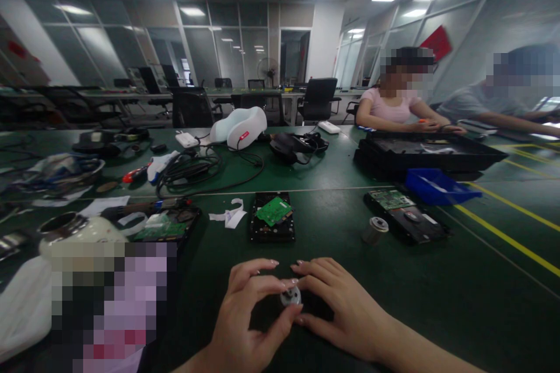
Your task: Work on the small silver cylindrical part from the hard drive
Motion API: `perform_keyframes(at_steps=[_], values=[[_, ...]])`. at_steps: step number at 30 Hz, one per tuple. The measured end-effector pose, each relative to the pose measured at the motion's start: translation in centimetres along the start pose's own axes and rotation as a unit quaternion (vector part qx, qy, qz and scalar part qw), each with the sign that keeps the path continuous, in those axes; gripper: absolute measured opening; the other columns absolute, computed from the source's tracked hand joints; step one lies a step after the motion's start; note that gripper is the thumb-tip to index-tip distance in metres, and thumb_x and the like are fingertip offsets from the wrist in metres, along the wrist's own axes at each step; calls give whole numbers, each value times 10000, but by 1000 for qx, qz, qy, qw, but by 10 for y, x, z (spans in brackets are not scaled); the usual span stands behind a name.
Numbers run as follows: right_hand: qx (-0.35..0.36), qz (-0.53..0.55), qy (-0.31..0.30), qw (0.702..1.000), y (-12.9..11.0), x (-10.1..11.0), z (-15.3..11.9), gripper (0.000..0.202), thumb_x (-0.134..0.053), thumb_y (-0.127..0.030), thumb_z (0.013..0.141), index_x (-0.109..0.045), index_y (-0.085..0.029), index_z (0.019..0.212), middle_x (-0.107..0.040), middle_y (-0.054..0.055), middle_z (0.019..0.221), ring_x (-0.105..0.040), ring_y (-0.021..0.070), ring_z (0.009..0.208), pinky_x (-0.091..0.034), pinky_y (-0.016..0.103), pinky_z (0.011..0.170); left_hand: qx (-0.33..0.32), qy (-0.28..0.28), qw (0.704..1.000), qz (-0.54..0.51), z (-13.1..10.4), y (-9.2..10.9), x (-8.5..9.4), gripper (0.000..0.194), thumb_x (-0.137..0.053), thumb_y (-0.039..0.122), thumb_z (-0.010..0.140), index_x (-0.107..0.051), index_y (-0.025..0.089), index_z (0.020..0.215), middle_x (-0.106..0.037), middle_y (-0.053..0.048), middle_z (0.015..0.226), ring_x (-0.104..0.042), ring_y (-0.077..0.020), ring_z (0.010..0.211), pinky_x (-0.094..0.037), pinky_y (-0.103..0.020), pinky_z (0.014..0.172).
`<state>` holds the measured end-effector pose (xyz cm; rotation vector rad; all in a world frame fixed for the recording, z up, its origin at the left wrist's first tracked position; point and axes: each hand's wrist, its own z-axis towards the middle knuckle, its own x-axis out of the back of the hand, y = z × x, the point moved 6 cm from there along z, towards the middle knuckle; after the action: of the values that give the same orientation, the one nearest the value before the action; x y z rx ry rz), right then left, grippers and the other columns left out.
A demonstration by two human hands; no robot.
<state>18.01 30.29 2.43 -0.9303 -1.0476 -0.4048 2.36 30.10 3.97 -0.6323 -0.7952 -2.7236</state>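
Observation:
Between my two hands is a small round silver metal part (pixel 290 297) with dark holes on its face; it looks like the end of a small motor. My left hand (pixel 251 312) pinches it between thumb and fingertips. From the other side, the curved fingers and thumb of my right hand (pixel 339 303) close on it too. Its lower side is hidden. Beyond my right hand a similar silver cylinder (pixel 374 232), like a small motor, stands on the table. Straight ahead lies a black hard drive (pixel 258 227) with a green circuit board (pixel 275 211) on top.
Another hard drive (pixel 411 218) lies to the right, near a blue bin (pixel 437 186) and a black tray (pixel 431 157). On the left are a cream pot (pixel 83 233), a screwdriver-like tool (pixel 144 207) and coiled cables (pixel 192 166). Two people sit at the far right.

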Motion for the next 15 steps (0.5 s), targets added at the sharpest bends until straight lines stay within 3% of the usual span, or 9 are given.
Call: perform_keyframes(at_steps=[15], values=[[0,-1,-3,1000,0,0,0,309,-648,-388,857,-628,-208,1107,-615,102,1280,-546,270,1159,-392,448,998,47,25,998,-45,-1,-6,1,254,-703,118,777,-533,236,924,-721,-5,830,-602,-241,885,-509,-380,754]])
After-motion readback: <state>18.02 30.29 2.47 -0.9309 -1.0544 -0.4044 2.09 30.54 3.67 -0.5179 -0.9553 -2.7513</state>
